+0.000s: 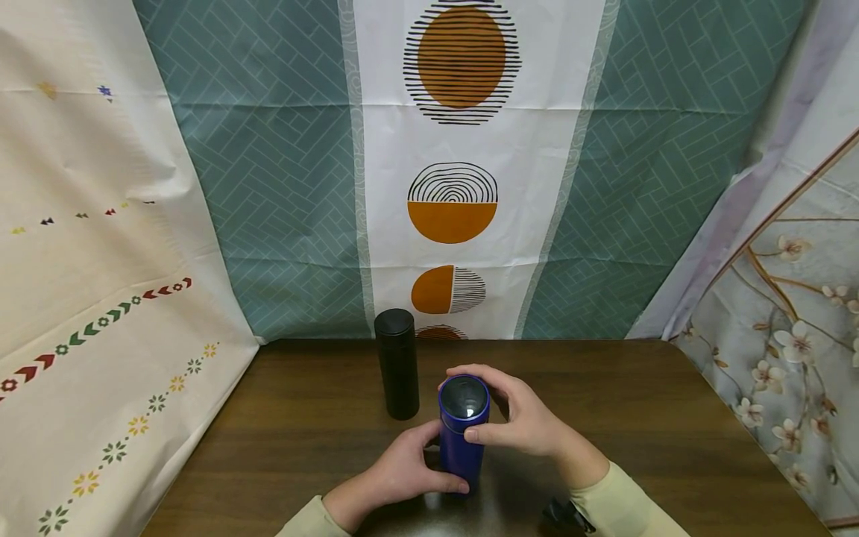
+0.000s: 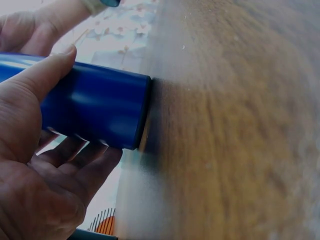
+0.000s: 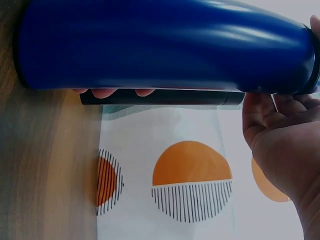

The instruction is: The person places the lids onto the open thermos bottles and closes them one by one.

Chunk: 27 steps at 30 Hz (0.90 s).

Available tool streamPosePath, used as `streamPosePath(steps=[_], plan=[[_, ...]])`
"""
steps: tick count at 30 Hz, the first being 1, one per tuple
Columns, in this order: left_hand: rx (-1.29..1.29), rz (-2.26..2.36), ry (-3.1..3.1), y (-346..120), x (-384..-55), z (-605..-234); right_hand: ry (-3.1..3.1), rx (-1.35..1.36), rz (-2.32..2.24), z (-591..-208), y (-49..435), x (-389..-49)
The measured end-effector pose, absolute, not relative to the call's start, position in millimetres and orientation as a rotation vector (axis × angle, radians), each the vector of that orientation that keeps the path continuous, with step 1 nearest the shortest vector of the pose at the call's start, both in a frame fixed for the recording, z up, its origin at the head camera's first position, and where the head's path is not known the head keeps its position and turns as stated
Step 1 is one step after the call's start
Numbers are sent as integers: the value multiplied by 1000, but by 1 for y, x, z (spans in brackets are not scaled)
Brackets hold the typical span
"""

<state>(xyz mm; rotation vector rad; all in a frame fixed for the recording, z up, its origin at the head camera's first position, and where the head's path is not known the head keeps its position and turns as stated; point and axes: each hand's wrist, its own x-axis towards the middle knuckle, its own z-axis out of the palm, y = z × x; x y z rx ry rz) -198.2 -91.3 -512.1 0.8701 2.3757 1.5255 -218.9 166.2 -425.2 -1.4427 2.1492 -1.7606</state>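
Note:
A blue vacuum flask (image 1: 460, 456) with a shiny dark top stands upright between both hands near the front of the table. My left hand (image 1: 406, 464) grips its lower body, with the thumb (image 2: 56, 70) across the near side and the fingers on the other side. Higher up, my right hand (image 1: 522, 419) holds the flask around its lid, thumb in front and fingers behind. The flask's base is at the tabletop; whether it fully touches, I cannot tell. Behind and to the left stands a black flask (image 1: 399, 373), partly hidden by the blue one in the right wrist view.
The brown wooden table (image 1: 302, 432) ends at a patterned curtain (image 1: 282, 186) at the back. A cream embroidered cloth (image 1: 101, 298) hangs along the left, a floral cloth (image 1: 792, 358) along the right. A small black object (image 1: 567, 516) is by the right sleeve.

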Motion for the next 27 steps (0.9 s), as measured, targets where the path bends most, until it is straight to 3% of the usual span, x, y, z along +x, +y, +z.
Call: streamPosePath(steps=[27], plan=[[882, 1522, 2371, -92, -199, -513, 2176, -1384, -1882, -431, 165, -222]])
